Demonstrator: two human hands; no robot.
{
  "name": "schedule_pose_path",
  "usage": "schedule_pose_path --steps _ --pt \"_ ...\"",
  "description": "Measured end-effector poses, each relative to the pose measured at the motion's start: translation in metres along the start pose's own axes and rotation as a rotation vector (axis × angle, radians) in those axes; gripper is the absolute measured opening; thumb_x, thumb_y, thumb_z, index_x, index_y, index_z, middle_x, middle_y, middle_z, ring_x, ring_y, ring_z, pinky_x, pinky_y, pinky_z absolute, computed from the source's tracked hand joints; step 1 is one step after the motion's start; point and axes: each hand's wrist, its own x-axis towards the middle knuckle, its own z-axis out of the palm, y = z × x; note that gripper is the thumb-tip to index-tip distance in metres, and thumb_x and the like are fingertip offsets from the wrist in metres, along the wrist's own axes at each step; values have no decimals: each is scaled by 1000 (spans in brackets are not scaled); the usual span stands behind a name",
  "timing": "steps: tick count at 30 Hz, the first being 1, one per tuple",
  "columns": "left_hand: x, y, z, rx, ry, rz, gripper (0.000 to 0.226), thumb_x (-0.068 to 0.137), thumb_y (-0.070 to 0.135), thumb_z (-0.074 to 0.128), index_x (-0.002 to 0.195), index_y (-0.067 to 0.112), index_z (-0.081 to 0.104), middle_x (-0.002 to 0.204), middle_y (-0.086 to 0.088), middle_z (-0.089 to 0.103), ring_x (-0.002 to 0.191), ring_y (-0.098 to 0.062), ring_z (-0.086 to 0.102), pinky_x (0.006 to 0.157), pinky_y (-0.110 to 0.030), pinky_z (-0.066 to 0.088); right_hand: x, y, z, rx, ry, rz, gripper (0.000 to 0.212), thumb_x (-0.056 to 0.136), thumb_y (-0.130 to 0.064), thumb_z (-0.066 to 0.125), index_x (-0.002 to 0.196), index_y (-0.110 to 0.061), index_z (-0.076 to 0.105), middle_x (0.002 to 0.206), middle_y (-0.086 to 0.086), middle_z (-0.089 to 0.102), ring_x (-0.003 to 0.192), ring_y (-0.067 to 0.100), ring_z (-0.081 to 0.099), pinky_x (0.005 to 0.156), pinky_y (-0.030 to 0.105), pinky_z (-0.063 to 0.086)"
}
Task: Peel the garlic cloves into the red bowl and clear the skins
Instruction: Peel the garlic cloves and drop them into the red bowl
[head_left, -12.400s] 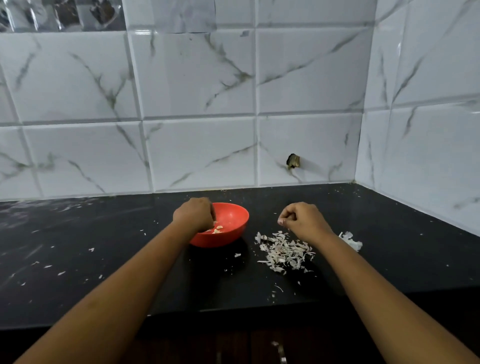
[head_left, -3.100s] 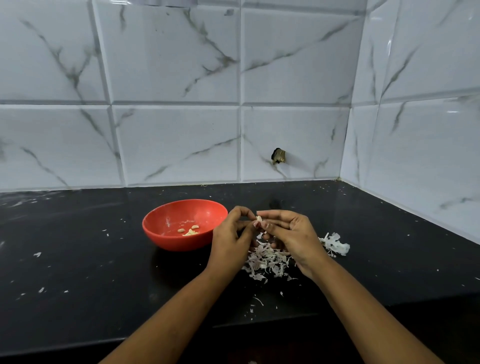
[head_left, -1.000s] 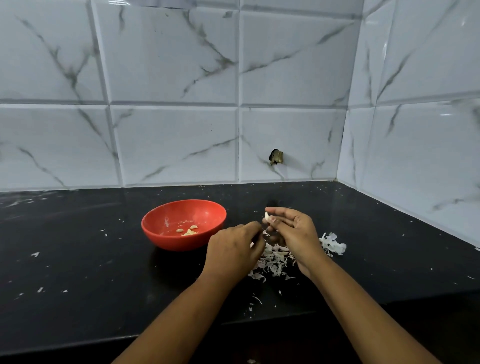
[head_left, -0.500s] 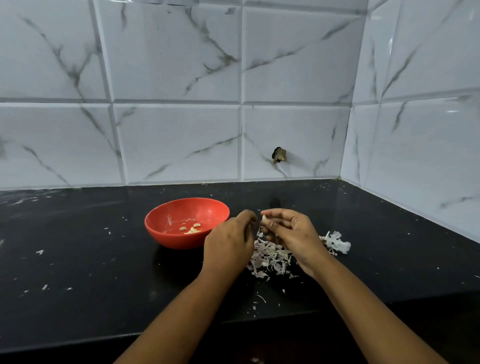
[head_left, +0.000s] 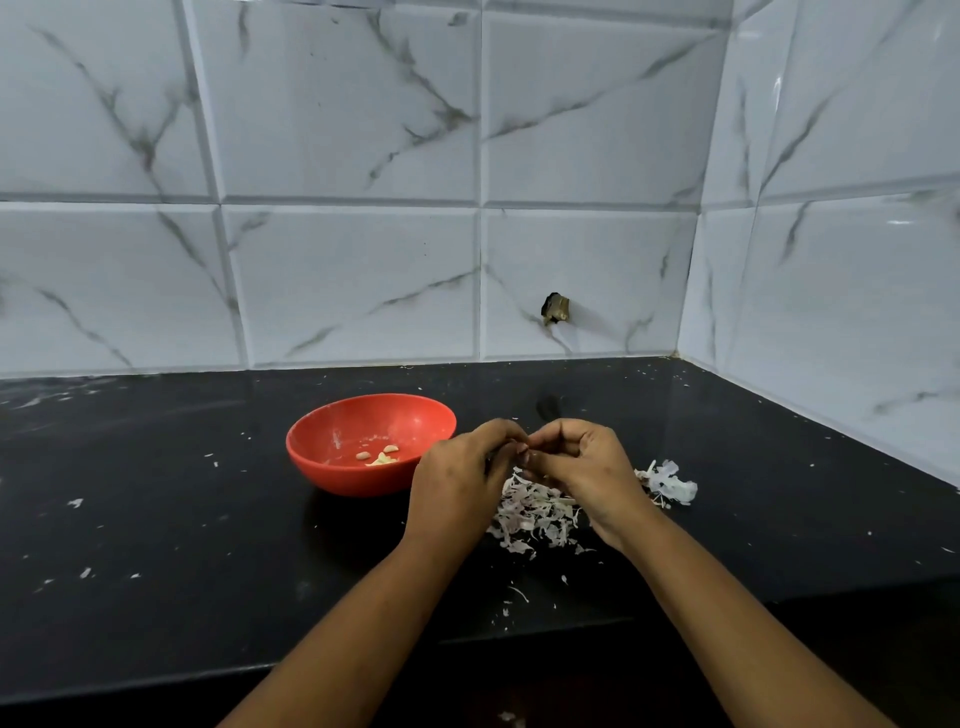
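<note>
Left hand (head_left: 457, 486) and right hand (head_left: 589, 467) are bare, forearms (head_left: 363, 623) too.

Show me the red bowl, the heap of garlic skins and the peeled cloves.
red bowl (head_left: 343, 475), head view, front outer wall.
heap of garlic skins (head_left: 535, 514), head view, its middle.
peeled cloves (head_left: 383, 459), head view, largest pale piece.

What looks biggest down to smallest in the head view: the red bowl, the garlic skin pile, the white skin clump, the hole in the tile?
1. The red bowl.
2. The garlic skin pile, though it is partly hidden.
3. The white skin clump.
4. The hole in the tile; it is farther back, so its true size is unsure.
</note>
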Motion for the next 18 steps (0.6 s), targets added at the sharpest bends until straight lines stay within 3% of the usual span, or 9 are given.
schedule_pose_path --steps 3,6,10,14,18 --pt "1 -3 1 -120 30 -67 11 85 8 67 89 17 72 72 17 65 69 -4 64 63 -21 53 0 0 1 28 -35 15 9 78 6 71 86 1 69 76 13 69 71 16 68 68 23 56" --pt "2 -5 2 -227 39 -99 12 84 4 68 90 13 72 76 19 65 69 -2 65 65 -26 57 0 -3 1 192 -64 59 5 85 5 63 85 2 68 78 12 70 72 15 68 69 22 57" --pt "2 -2 1 -317 52 -55 14 83 0 68 90 12 72 78 13 68 67 -2 64 61 -18 53 0 -6 -1 297 -86 105 9 84 9 60 86 2 65 76 11 69 68 15 68 66 22 57" --pt "2 -3 1 -332 43 -65 23 82 -1 68 86 21 68 79 10 69 64 -8 65 60 -28 57 0 -8 -3 311 -82 128 10 82 9 61 85 0 65 74 12 70 68 16 69 64 22 58" --pt "2 -6 0 -267 33 -43 25 83 3 69 87 27 67 86 18 69 73 -2 67 65 -36 59 0 -7 -3 281 -73 131 15 79 8 64 92 1 67 78 13 72 69 16 70 65 23 59"
